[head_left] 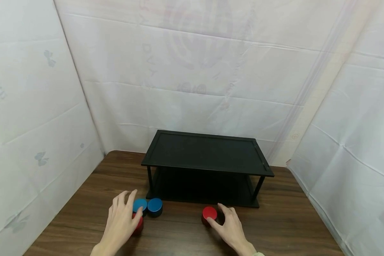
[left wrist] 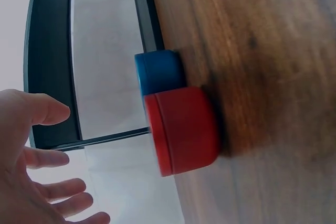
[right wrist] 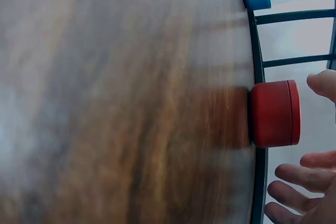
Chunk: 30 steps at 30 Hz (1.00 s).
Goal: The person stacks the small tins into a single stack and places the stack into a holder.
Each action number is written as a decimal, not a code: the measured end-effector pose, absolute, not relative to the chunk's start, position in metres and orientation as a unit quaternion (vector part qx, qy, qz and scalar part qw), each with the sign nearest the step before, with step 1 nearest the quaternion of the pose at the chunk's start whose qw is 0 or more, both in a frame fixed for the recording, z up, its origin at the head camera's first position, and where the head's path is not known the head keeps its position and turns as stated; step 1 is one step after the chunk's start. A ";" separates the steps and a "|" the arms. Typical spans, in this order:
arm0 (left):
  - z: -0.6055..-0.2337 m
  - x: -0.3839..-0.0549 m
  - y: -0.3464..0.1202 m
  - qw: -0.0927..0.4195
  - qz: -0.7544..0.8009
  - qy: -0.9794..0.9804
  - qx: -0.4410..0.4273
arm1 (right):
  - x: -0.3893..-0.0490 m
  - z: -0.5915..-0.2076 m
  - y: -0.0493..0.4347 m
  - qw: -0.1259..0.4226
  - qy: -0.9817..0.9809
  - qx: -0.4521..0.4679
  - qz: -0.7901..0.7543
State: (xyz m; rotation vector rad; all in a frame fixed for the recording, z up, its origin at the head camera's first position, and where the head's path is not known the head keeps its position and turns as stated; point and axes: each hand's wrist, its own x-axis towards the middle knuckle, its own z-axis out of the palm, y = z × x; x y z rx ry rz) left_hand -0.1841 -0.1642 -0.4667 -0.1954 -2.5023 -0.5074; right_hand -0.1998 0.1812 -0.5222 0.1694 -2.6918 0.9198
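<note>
Two short round red containers stand on the table. Over the left red container (head_left: pixel 139 228) hovers my left hand (head_left: pixel 119 220), its fingers spread and hiding part of it. In the left wrist view a gap shows between those fingers and the red container (left wrist: pixel 189 129). Just beyond it stand two blue containers (head_left: pixel 155 207), side by side. My right hand (head_left: pixel 233 229) is at the right red container (head_left: pixel 209 213), thumb and fingers parted around its lid. The right wrist view shows that hand (right wrist: pixel 310 187) apart from the red container (right wrist: pixel 273 114).
A black two-level shelf (head_left: pixel 208 151) stands at the back of the brown wooden table (head_left: pixel 179 234), just behind the containers. White sheeting (head_left: pixel 195 71) hangs behind the table and along both sides.
</note>
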 end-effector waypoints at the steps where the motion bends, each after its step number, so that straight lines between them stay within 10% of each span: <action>1: -0.467 -0.183 -0.165 0.284 -0.189 -0.937 -0.068 | -0.200 -0.521 0.182 0.145 -0.934 0.055 0.323; 30: -0.484 -0.175 -0.167 0.026 -0.209 -0.976 0.049 | -0.206 -0.503 0.216 0.193 -0.921 0.011 0.339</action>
